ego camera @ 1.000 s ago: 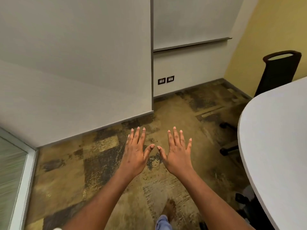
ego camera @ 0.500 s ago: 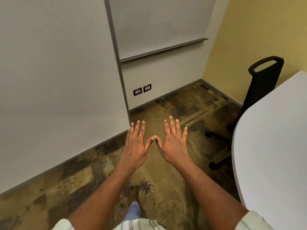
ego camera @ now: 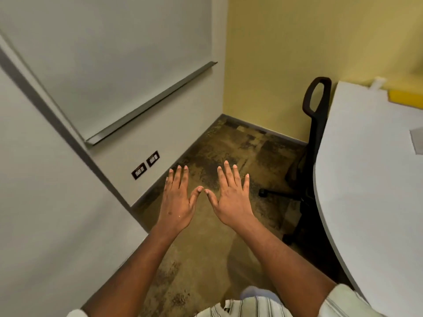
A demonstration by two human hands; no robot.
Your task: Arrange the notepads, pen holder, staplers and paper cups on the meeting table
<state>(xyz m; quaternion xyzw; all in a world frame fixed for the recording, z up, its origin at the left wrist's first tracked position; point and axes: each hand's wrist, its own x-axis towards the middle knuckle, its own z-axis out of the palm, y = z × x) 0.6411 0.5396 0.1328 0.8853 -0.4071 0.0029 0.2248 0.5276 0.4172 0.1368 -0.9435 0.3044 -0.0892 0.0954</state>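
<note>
Meeting table (ego camera: 366,202) is curving down the right side of the frame, its white top lying almost bare while a person is holding both hands out over the mottled brown carpet (ego camera: 206,259) in the centre. The left hand (ego camera: 177,202) and right hand (ego camera: 231,200) are spreading flat, palms down, fingers apart and gripping nothing, with the two thumb tips nearly meeting. At the upper right edge of the frame, a yellow object (ego camera: 405,97), possibly a notepad, is lying on the far end of the table beside a small white item (ego camera: 378,81) that is too blurred to name; a grey panel (ego camera: 417,140) is showing at the right edge. Staplers, pen holder and paper cups are not appearing in view, so their whereabouts cannot be told.

A black office chair (ego camera: 317,124) is standing pressed against the table's rim, between the person and the supplies. Judging from this, the likeliest trouble is coming from the narrow gap: walking forward with eyes on the hands, the person may be catching a foot on the chair's wheeled base (ego camera: 270,192) or bumping the table edge. A whiteboard (ego camera: 109,58) with its tray is filling the upper left, hemming the passage on that side.
</note>
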